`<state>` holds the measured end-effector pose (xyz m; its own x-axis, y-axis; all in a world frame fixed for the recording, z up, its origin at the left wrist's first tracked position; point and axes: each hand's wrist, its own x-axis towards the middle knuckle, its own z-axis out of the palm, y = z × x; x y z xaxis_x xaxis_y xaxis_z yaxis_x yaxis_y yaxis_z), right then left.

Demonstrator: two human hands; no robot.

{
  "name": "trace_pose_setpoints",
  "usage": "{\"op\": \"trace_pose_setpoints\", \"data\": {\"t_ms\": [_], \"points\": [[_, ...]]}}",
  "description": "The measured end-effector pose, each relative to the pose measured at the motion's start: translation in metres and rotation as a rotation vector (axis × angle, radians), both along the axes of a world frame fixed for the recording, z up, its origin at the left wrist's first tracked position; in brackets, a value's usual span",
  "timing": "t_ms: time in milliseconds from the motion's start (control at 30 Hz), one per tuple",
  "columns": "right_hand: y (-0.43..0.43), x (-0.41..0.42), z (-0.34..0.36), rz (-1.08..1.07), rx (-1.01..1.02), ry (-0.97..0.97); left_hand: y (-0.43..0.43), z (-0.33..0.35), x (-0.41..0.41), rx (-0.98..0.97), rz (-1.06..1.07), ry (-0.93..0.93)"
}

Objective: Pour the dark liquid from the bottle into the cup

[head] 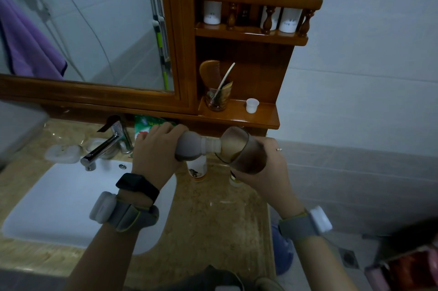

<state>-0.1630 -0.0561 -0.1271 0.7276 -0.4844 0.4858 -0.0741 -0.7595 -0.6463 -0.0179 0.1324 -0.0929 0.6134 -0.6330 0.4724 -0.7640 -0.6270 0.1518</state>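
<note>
Above the counter [213,219], the left hand [154,150] grasps the bottle [192,147] tipped sideways, its mouth at the tilted cup [241,150] the right hand [267,167] holds; more tilt could spill liquid over the cup's low lip.

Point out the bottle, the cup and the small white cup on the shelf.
bottle [192,146]: head view, its grey body.
cup [246,148]: head view, its tinted side wall.
small white cup [252,105]: head view, its side.

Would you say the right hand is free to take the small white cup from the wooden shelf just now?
Probably not: the right hand grips the tilted cup at the mouth of the bottle, though nothing blocks the small white cup above.
</note>
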Motion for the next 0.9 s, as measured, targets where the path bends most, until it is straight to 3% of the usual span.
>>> {"op": "trace_pose_setpoints", "data": {"t_ms": [900], "points": [[0.0048,-0.0022,0.0011,-0.027,-0.006,0.019,0.0015,0.0003,-0.0015,0.0,-0.002,-0.009]]}}
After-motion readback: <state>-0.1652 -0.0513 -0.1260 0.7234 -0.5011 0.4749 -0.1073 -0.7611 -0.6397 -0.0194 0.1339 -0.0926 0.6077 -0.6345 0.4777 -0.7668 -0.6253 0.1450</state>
